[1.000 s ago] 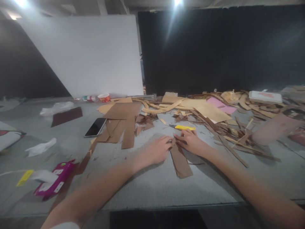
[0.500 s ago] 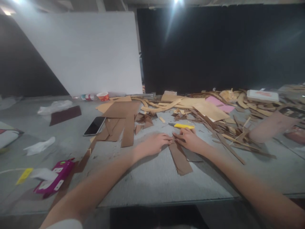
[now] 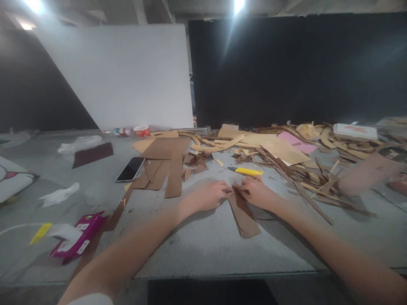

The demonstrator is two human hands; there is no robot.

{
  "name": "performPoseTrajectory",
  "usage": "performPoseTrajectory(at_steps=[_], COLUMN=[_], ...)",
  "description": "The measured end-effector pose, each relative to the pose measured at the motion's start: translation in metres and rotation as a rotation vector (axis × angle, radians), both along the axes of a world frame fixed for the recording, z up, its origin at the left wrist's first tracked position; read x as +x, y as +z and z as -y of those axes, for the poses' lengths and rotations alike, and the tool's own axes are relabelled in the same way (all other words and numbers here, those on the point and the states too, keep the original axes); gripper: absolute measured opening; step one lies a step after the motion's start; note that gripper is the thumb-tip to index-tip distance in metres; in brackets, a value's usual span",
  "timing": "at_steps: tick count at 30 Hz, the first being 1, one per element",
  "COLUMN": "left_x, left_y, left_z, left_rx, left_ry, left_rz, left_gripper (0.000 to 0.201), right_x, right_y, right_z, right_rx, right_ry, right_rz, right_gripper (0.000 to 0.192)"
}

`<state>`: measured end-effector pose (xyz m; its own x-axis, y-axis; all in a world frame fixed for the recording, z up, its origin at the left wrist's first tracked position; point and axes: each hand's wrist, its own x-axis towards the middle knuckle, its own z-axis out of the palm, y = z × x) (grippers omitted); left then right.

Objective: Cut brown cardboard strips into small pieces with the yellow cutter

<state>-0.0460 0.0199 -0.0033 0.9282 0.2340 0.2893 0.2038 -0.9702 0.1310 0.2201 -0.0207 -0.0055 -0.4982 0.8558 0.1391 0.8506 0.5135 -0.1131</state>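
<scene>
A narrow brown strip of cardboard or stiff paper point(image 3: 244, 216), seemingly in layers, lies slanted on the grey table in front of me. At its far end my left hand point(image 3: 210, 195) is closed, with the fingertips pinching the strip's left corner. My right hand point(image 3: 259, 194) has its fingers curled on the same end from the right, thumb and forefinger pressed against the strip. The two hands almost meet, and they hide the strip's tip. Just beyond my right hand lies a yellow utility knife point(image 3: 249, 171), its blade pointing left.
Brown sheets point(image 3: 173, 176) and a phone point(image 3: 130, 169) lie left of centre. Loose brown offcuts point(image 3: 313, 186) are heaped at right, near a blurred shape resembling another person's arm point(image 3: 365, 173). A magenta power strip point(image 3: 78, 237) sits at front left. A red-and-white cup point(image 3: 141, 131) stands behind.
The camera view has shifted slightly, so everything sits a little further right and lower. My fingers have curled tighter on the strip's far end. Less of the dark piece beneath my right hand shows.
</scene>
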Motion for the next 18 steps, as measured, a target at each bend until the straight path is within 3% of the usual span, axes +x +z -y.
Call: performPoseTrajectory(at_steps=[5, 11, 14, 18], left_x=[-0.002, -0.006, -0.01, -0.014], left_y=[0.004, 0.005, 0.007, 0.009], left_z=[0.001, 0.007, 0.009, 0.007], left_rx=[-0.014, -0.095, -0.113, -0.057], left_ry=[0.005, 0.065, 0.085, 0.112], left_rz=[-0.016, -0.061, -0.101, -0.113], left_gripper=[0.042, 0.062, 0.074, 0.063], right_x=[-0.005, 0.002, 0.017, 0.041], right_y=[0.009, 0.018, 0.017, 0.011], right_z=[0.008, 0.002, -0.01, -0.027], right_rx=[0.014, 0.122, 0.226, 0.259], right_ry=[0.018, 0.165, 0.042, -0.114], right_rz=[0.0, -0.018, -0.032, 0.006], right_gripper=[0.038, 0.036, 0.034, 0.039])
